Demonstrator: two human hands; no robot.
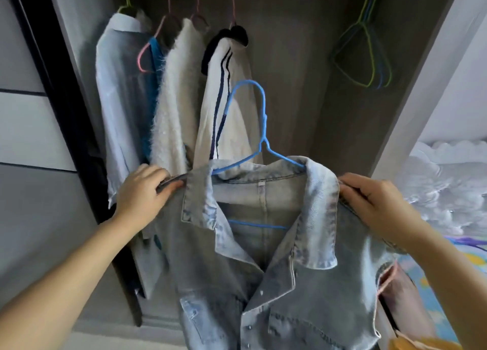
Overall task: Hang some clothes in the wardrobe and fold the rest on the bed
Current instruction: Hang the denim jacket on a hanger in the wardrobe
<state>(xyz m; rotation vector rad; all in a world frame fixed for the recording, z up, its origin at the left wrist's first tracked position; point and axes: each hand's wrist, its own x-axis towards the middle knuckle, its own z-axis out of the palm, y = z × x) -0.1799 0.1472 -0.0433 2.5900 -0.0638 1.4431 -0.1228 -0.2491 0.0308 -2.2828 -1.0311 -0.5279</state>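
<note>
A: Progress?

B: Partway, I judge. Four garments already hang in the wardrobe [303, 86], all left of the denim jacket [263, 257] I'm holding: pale blue shirt [118, 99], a blue garment mostly hidden behind it, fuzzy cream sweater [174, 107], white striped jacket [232, 107]. The denim jacket sits on a blue wire hanger [259, 128], hook not yet on the rail.

A: Hands?

B: Left hand [142, 191] and right hand [374, 204] each grip a jacket shoulder, fingers curled round it.

A: What's left?

B: Hooking it up. Spare hangers [366, 57] wait above right of the jacket. Folding on the bed [448, 186] is out of sight.
</note>
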